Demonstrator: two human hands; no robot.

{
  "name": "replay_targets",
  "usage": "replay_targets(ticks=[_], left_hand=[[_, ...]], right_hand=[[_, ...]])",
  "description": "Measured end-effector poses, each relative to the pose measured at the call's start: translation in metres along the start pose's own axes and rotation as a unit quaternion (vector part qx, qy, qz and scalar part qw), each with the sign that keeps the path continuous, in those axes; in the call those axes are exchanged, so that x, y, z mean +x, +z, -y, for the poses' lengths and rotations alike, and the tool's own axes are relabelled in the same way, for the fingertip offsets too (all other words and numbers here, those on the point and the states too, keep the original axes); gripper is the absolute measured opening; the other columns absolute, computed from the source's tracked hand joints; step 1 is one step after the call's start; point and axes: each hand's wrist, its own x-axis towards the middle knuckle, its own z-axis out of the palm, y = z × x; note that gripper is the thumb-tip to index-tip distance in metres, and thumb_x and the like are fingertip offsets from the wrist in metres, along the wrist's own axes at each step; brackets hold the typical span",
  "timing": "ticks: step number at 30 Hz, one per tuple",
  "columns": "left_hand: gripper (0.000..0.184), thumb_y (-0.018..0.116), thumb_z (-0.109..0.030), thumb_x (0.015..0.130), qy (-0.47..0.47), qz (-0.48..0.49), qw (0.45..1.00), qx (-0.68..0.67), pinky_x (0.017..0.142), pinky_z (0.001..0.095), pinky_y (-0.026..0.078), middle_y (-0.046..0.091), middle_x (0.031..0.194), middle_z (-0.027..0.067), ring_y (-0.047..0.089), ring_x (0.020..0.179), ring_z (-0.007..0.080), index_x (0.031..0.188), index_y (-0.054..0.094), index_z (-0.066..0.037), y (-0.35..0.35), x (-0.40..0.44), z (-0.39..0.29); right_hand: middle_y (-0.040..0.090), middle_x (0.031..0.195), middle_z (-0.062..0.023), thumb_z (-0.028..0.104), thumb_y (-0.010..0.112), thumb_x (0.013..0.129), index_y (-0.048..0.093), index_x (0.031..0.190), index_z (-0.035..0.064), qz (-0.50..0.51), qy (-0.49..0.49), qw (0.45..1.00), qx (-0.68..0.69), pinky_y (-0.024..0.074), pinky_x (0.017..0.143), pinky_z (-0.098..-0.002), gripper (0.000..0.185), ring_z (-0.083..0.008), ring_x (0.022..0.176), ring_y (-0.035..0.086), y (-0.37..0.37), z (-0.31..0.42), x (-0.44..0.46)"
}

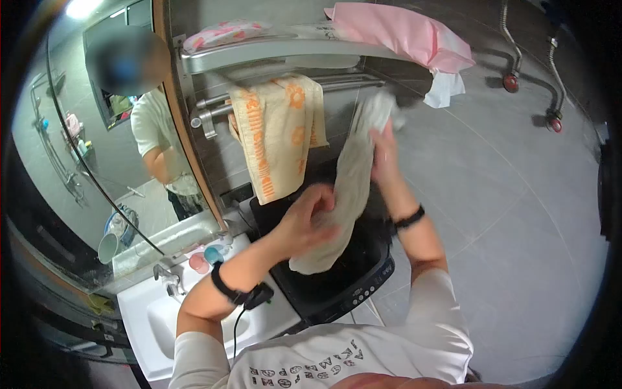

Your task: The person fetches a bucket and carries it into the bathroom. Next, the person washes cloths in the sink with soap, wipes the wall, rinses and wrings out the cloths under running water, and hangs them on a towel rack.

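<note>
A long, bunched, off-white cloth (353, 175) hangs at a slant over the black washing machine (291, 285); whether it is a garment or a towel I cannot tell. My right hand (387, 159) is closed on its upper part, with the top end blurred by motion. Lower down, at the cloth's left side, is my left hand (306, 223), thumb and fingers apart. Its fingertips are smeared against the fabric, and no firm grip shows there. Both wrists wear black bands.
A cream towel with orange patterns (275, 139) hangs from a metal rack (272, 57). Pink fabric (402, 32) drapes over the rack's right end. To the left are a white sink (139, 324), a faucet (168, 282), cups (212, 254) and a mirror (116, 162).
</note>
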Motion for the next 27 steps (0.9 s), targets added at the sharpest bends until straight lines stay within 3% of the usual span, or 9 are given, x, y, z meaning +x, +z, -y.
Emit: replay_targets(ticks=[2, 3, 5, 7, 9, 11, 16, 22, 27], left_hand=[[0.036, 0.065, -0.010, 0.069, -0.050, -0.023, 0.996, 0.074, 0.074, 0.0265, 0.040, 0.044, 0.090, 0.0056, 0.046, 0.081, 0.0162, 0.098, 0.044, -0.004, 0.003, 0.044, 0.027], [0.035, 0.063, -0.010, 0.074, -0.081, -0.047, 0.996, -0.003, 0.075, 0.0273, 0.040, 0.046, 0.095, 0.0054, 0.048, 0.084, 0.0143, 0.102, 0.042, -0.006, 0.004, 0.067, 0.043], [0.033, 0.060, -0.009, 0.080, -0.108, -0.070, 0.989, -0.072, 0.076, 0.0281, 0.041, 0.047, 0.100, 0.0051, 0.049, 0.086, 0.0124, 0.107, 0.041, -0.008, 0.003, 0.110, 0.060], [0.033, 0.055, -0.001, 0.081, -0.138, -0.192, 0.960, -0.151, 0.073, 0.0273, 0.044, 0.050, 0.097, 0.0058, 0.054, 0.081, 0.0153, 0.111, 0.041, -0.007, -0.003, 0.144, 0.066], [0.035, 0.054, 0.001, 0.082, -0.164, -0.222, 0.952, -0.134, 0.072, 0.0262, 0.045, 0.050, 0.095, 0.0056, 0.055, 0.080, 0.0165, 0.113, 0.041, -0.007, -0.006, 0.166, 0.073], [0.036, 0.053, 0.002, 0.082, -0.197, -0.252, 0.940, -0.123, 0.072, 0.0252, 0.045, 0.051, 0.093, 0.0055, 0.056, 0.079, 0.0178, 0.115, 0.040, -0.006, -0.011, 0.176, 0.085], [0.041, 0.055, 0.002, 0.081, -0.115, -0.260, 0.955, 0.089, 0.077, 0.0245, 0.044, 0.052, 0.097, 0.0063, 0.054, 0.086, 0.0157, 0.119, 0.040, -0.003, -0.021, 0.186, 0.120], [0.050, 0.057, 0.001, 0.079, -0.199, -0.261, 0.942, 0.071, 0.081, 0.0246, 0.040, 0.054, 0.102, 0.0070, 0.053, 0.091, 0.0157, 0.125, 0.038, -0.001, -0.014, 0.229, 0.131], [0.039, 0.060, -0.006, 0.081, -0.141, -0.186, 0.972, -0.025, 0.076, 0.0231, 0.042, 0.058, 0.089, 0.0049, 0.055, 0.084, 0.0143, 0.115, 0.045, 0.001, -0.006, 0.243, 0.145]], right_hand=[[0.043, 0.126, -0.0112, 0.012, 0.050, 0.083, 0.022, 0.138, 0.0097, 0.003, -0.112, 0.977, -0.183, 0.0386, 0.092, -0.0337, 0.062, -0.0248, 0.112, 0.046, -0.012, -0.003, 0.080], [0.043, 0.129, -0.0126, 0.015, 0.052, 0.083, 0.023, 0.138, 0.0086, 0.013, -0.167, 0.938, -0.305, 0.0374, 0.093, -0.0331, 0.062, -0.0259, 0.113, 0.045, -0.026, -0.012, 0.121], [0.043, 0.129, -0.0174, 0.021, 0.054, 0.082, 0.034, 0.133, 0.0066, 0.024, -0.164, 0.875, -0.455, 0.0352, 0.095, -0.0341, 0.057, -0.0289, 0.115, 0.045, -0.061, -0.043, 0.210], [0.044, 0.128, -0.0186, 0.024, 0.052, 0.082, 0.039, 0.129, 0.0065, 0.040, -0.161, 0.854, -0.493, 0.0339, 0.097, -0.0355, 0.052, -0.0303, 0.115, 0.045, -0.069, -0.072, 0.263], [0.046, 0.126, -0.0196, 0.027, 0.050, 0.083, 0.044, 0.125, 0.0064, 0.070, -0.142, 0.808, -0.568, 0.0329, 0.097, -0.0371, 0.048, -0.0317, 0.114, 0.045, -0.063, -0.082, 0.295], [0.047, 0.124, -0.0194, 0.027, 0.051, 0.083, 0.044, 0.124, 0.0063, 0.093, -0.135, 0.777, -0.608, 0.0336, 0.096, -0.0373, 0.047, -0.0317, 0.113, 0.046, -0.057, -0.087, 0.316], [0.048, 0.121, -0.0188, 0.027, 0.051, 0.082, 0.046, 0.121, 0.0062, 0.108, -0.134, 0.721, -0.672, 0.0353, 0.094, -0.0379, 0.044, -0.0317, 0.110, 0.047, -0.033, -0.091, 0.338], [0.051, 0.117, -0.0181, 0.026, 0.052, 0.081, 0.049, 0.117, 0.0061, 0.146, -0.101, 0.698, -0.694, 0.0373, 0.091, -0.0386, 0.042, -0.0317, 0.106, 0.050, -0.052, -0.092, 0.330], [0.052, 0.114, -0.0176, 0.026, 0.053, 0.080, 0.051, 0.113, 0.0060, 0.177, -0.095, 0.663, -0.721, 0.0390, 0.089, -0.0392, 0.039, -0.0317, 0.102, 0.051, -0.081, -0.083, 0.322]])
